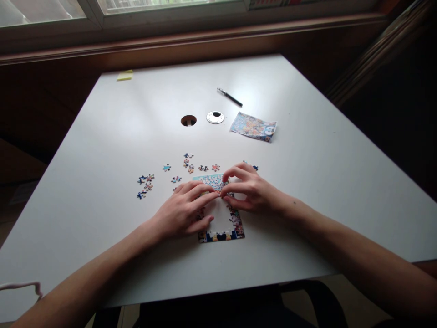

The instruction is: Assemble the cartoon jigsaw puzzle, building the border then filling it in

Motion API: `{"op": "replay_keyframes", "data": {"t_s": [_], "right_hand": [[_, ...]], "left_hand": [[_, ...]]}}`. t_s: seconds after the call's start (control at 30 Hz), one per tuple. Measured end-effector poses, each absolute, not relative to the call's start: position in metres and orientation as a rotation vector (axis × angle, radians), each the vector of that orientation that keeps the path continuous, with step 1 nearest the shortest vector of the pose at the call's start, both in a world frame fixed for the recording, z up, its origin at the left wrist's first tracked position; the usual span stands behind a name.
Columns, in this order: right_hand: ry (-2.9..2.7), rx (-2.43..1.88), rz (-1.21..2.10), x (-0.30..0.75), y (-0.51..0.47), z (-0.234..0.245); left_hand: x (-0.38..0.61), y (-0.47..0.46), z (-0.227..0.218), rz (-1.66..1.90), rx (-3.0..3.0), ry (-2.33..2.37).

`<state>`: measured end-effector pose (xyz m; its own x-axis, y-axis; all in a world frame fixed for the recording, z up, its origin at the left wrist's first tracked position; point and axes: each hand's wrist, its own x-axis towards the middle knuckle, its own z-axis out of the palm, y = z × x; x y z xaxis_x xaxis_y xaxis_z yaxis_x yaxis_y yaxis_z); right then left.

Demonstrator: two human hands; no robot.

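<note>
A small jigsaw puzzle [221, 228] lies partly assembled on the white table [307, 191], its border and top band joined and its middle bare. My left hand [184, 209] rests on the puzzle's left side, fingers bent, with the fingertips pressed together at the top band. My right hand [251, 189] sits at the puzzle's upper right, with its fingertips pinched and meeting the left hand's. Whatever is pinched between the fingertips is too small to make out. Several loose puzzle pieces [146, 184] lie scattered to the left, and more loose pieces [201, 167] lie just beyond the puzzle.
A printed picture sheet [254, 126] lies beyond the hands to the right. Farther back are a black pen [229, 96], a round cable hole [188, 120] with its silver cap [215, 117] beside it, and a yellow sticky pad [124, 75] at the far left corner.
</note>
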<state>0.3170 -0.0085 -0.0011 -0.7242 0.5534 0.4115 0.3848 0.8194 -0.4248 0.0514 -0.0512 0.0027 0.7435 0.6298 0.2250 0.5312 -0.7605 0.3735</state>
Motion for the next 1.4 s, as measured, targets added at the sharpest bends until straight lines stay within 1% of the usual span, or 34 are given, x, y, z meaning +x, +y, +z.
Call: {"op": "replay_keyframes", "data": {"t_s": [0.43, 1.4], "right_hand": [[-2.430, -0.697, 0.397, 0.3156, -0.0070, 0.0000], [-2.411, -0.693, 0.447, 0.3156, -0.0065, 0.0014]], "left_hand": [[0.0525, -0.0520, 0.0035, 0.370, 2.744, 0.933], [0.0522, -0.0512, 0.0047, 0.374, 2.735, 0.912]]}}
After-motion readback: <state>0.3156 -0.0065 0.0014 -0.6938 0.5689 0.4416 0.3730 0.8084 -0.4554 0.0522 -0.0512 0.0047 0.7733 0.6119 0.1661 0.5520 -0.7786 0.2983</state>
